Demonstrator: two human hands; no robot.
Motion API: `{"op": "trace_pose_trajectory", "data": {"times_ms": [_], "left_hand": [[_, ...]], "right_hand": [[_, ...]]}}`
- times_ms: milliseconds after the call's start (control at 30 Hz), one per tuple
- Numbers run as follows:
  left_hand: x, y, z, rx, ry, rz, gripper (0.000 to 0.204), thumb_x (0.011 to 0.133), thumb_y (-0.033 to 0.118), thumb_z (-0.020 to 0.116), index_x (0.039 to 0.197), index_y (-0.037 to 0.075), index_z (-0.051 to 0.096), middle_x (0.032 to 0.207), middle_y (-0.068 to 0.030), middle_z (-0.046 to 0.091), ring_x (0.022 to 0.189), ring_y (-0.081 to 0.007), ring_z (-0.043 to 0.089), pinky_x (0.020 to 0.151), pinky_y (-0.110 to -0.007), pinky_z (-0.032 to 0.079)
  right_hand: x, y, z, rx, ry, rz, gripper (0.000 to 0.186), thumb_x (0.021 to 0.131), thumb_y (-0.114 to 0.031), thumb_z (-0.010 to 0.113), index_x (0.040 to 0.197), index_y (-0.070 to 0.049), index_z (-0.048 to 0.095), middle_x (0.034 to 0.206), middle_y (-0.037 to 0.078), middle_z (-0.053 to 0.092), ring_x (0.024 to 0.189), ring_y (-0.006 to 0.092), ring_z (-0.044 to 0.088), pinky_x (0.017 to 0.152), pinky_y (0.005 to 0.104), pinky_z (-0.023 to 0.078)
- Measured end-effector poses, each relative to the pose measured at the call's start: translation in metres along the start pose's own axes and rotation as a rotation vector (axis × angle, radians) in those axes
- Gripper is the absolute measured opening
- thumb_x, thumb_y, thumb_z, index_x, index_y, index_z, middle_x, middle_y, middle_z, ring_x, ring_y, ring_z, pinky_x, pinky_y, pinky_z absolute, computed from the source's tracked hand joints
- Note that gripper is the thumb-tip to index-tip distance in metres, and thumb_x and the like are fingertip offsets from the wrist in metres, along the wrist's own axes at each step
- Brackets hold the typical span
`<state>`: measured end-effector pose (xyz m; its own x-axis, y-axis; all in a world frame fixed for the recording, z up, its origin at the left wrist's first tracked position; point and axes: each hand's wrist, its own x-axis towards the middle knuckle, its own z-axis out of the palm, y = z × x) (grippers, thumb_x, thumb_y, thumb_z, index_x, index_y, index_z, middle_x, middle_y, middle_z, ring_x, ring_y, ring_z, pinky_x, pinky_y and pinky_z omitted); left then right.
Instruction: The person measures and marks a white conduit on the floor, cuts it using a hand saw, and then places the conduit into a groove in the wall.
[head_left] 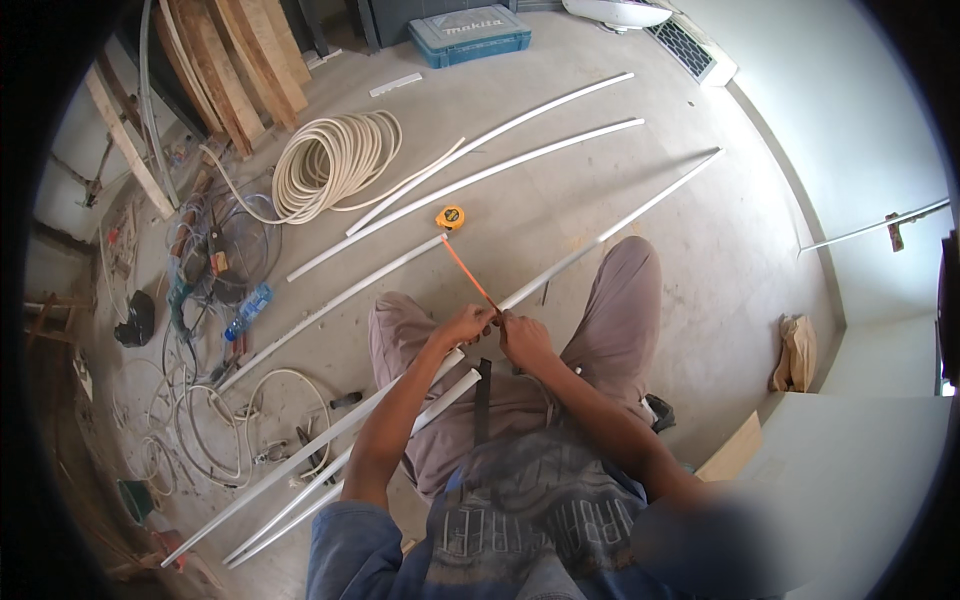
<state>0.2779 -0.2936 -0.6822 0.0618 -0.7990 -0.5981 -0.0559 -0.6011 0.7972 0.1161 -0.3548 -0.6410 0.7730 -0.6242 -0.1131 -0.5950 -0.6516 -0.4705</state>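
Observation:
My left hand [468,324] and my right hand [526,340] meet in front of my lap, fingers closed and nearly touching. A thin orange strip [467,268] runs from my left fingers up and away to the left. The near end of a long white tube [615,228] comes to my right fingers. This tube slants up to the far right past my right knee, its shadow spreading away from it on the floor. The fingers partly hide how the strip and tube ends meet. An orange tape measure [450,217] lies beyond the strip's far end.
Several white tubes [470,195] lie on the concrete floor ahead, and others [310,455] rest by my left leg. A coiled cream hose [330,165], tangled cables [200,400] and a bottle [248,310] are at left. A teal case [468,40] stands at the back.

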Motion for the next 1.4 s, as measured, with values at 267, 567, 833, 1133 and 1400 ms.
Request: {"op": "trace_pose_trajectory", "data": {"times_ms": [267, 567, 833, 1133, 1400], "left_hand": [[0.003, -0.009, -0.003, -0.095, -0.080, -0.021, 0.039, 0.092, 0.042, 0.052, 0.101, 0.007, 0.067, 0.070, -0.0013, 0.054, 0.049, -0.0097, 0.044, 0.044, -0.025, 0.036], [0.003, 0.001, 0.006, -0.127, -0.081, -0.031, 0.038, 0.092, 0.042, 0.051, 0.091, 0.008, 0.067, 0.065, 0.0015, 0.051, 0.048, -0.0074, 0.042, 0.041, -0.023, 0.033], [0.000, 0.003, 0.001, -0.129, -0.123, -0.090, 0.035, 0.092, 0.038, 0.050, 0.099, 0.008, 0.067, 0.068, 0.0009, 0.051, 0.049, -0.0073, 0.042, 0.043, -0.025, 0.035], [-0.002, 0.005, 0.000, -0.178, -0.113, -0.046, 0.036, 0.089, 0.040, 0.054, 0.088, 0.006, 0.066, 0.064, 0.0020, 0.049, 0.046, -0.0066, 0.041, 0.040, -0.024, 0.032], [0.001, 0.006, 0.007, -0.053, -0.068, -0.001, 0.039, 0.091, 0.040, 0.055, 0.093, 0.002, 0.065, 0.061, 0.0038, 0.045, 0.043, -0.0051, 0.036, 0.037, -0.023, 0.028]], "right_hand": [[-0.023, -0.002, -0.019, -0.126, -0.141, -0.012, 0.017, 0.081, -0.011, 0.052, 0.091, 0.000, 0.058, 0.073, 0.021, 0.064, 0.070, 0.0371, 0.065, 0.061, 0.0461, 0.050], [0.000, 0.003, -0.018, -0.106, -0.181, -0.034, 0.017, 0.080, -0.012, 0.053, 0.089, 0.002, 0.057, 0.078, 0.022, 0.065, 0.076, 0.0398, 0.064, 0.069, 0.0488, 0.050], [-0.065, -0.004, -0.062, -0.094, -0.304, 0.107, 0.018, 0.081, -0.013, 0.050, 0.092, 0.000, 0.056, 0.080, 0.024, 0.064, 0.077, 0.0411, 0.063, 0.068, 0.0509, 0.048], [0.021, -0.009, -0.074, 0.060, -0.121, 0.100, 0.025, 0.085, -0.016, 0.051, 0.106, -0.002, 0.051, 0.077, 0.022, 0.063, 0.075, 0.0403, 0.062, 0.069, 0.0502, 0.048], [-0.044, 0.026, -0.240, 0.239, 0.148, 0.035, 0.015, 0.082, 0.003, 0.058, 0.096, 0.002, 0.060, 0.090, 0.012, 0.057, 0.076, 0.0219, 0.060, 0.066, 0.0310, 0.049]]}}
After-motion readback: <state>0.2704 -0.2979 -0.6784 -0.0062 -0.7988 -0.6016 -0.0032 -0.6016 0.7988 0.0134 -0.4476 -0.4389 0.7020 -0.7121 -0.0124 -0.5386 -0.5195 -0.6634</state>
